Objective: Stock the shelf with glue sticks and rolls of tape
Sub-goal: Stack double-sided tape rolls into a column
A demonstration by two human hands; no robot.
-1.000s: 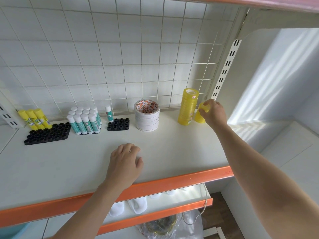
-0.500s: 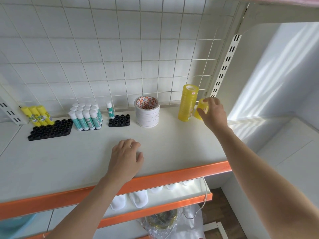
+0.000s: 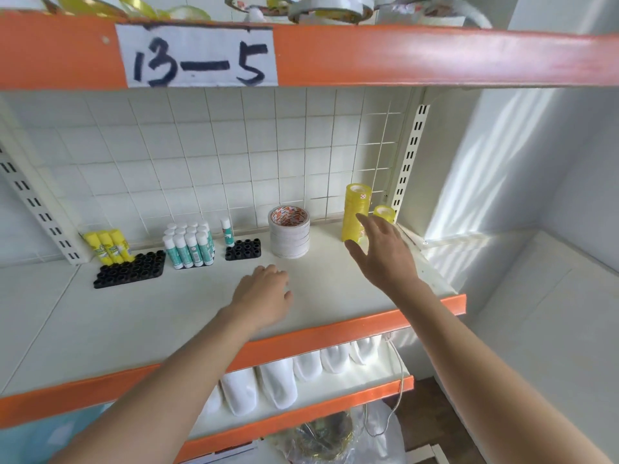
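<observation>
White shelf (image 3: pixel 335 289) at centre frame: our right hand (image 3: pixel 385 252) hangs spread and empty near the yellow tape stack (image 3: pixel 356 212), left hand (image 3: pixel 264 293) resting loosely curled, so we should seat further rolls squarely.

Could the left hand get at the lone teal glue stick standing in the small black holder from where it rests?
Probably yes: the left hand rests on bare shelf, with nothing between it and the teal glue stick in the small black holder.

Lower part of the tall yellow tape stack (image 3: pixel 357 209) hidden by the right hand (image 3: pixel 385 252), top shelf rolls (image 3: pixel 321 6) cut off by the edge, glue stick labels (image 3: pixel 187 249) too small to be read.
</observation>
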